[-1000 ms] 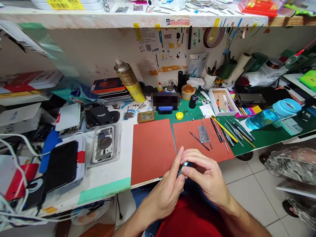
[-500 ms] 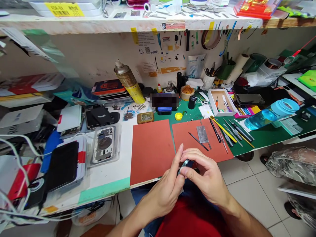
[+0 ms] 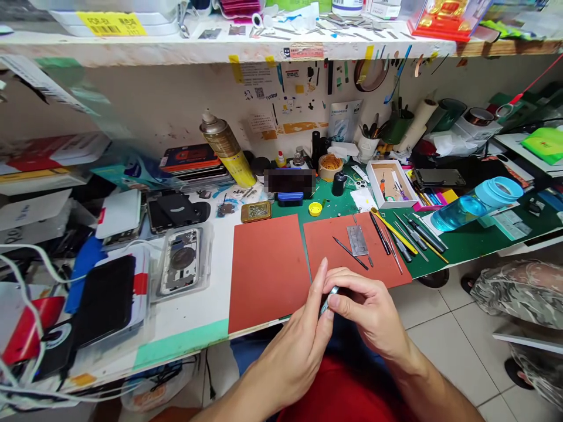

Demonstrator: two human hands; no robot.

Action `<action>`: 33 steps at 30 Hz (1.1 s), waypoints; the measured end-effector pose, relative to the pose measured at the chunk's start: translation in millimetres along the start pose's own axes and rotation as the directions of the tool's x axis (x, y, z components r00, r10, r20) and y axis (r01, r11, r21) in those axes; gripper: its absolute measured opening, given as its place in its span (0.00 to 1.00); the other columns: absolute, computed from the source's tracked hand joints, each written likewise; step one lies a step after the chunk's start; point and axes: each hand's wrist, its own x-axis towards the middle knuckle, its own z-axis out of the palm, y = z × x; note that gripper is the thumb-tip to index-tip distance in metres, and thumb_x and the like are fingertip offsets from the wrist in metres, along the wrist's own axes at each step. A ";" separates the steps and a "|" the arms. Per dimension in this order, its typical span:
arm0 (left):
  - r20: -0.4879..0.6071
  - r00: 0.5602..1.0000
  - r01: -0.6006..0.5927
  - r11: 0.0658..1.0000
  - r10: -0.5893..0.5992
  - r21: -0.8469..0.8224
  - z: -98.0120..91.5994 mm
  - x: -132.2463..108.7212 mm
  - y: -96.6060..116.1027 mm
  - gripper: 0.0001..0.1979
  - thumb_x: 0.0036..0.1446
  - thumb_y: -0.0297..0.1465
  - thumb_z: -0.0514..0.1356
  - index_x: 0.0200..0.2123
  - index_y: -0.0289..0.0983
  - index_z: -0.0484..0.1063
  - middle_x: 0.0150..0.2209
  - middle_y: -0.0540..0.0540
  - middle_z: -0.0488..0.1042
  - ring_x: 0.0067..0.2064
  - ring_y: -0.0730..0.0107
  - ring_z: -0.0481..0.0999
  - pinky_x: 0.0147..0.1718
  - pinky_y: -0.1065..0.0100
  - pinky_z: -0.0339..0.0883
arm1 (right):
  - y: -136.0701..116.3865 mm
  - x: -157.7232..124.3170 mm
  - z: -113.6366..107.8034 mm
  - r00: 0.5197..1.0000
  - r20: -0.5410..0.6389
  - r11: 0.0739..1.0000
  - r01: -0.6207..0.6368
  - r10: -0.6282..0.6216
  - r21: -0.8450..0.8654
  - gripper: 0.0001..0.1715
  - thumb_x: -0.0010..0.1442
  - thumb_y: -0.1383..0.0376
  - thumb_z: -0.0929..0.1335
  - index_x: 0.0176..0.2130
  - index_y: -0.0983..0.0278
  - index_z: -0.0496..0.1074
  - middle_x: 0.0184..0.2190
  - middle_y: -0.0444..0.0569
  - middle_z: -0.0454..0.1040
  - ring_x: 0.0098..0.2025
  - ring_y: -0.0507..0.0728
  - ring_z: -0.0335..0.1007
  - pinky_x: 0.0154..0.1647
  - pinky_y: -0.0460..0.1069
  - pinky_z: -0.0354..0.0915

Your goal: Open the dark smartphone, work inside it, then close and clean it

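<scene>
object (image 3: pixel 325 306) — slim, blue-grey, shiny-edged, partly hidden — gripped in fingers of right hand (image 3: pixel 373 313) and left hand (image 3: pixel 301 340)

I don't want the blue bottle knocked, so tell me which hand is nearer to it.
Right. The right hand is left of the blue bottle and lower in the view; the left hand is farther left, also lower.
</scene>
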 end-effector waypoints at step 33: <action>-0.334 0.940 -0.224 0.618 -0.067 -0.754 24.2 22.1 -2.8 0.32 0.73 0.53 0.60 0.70 0.41 0.72 0.57 0.35 0.83 0.55 0.46 0.86 0.48 0.54 0.84 | 76.3 -76.8 3.7 0.912 -0.338 0.968 -0.184 0.234 0.172 0.29 0.61 0.44 0.81 0.51 0.63 0.87 0.23 0.47 0.80 0.28 0.59 0.81 0.39 0.53 0.79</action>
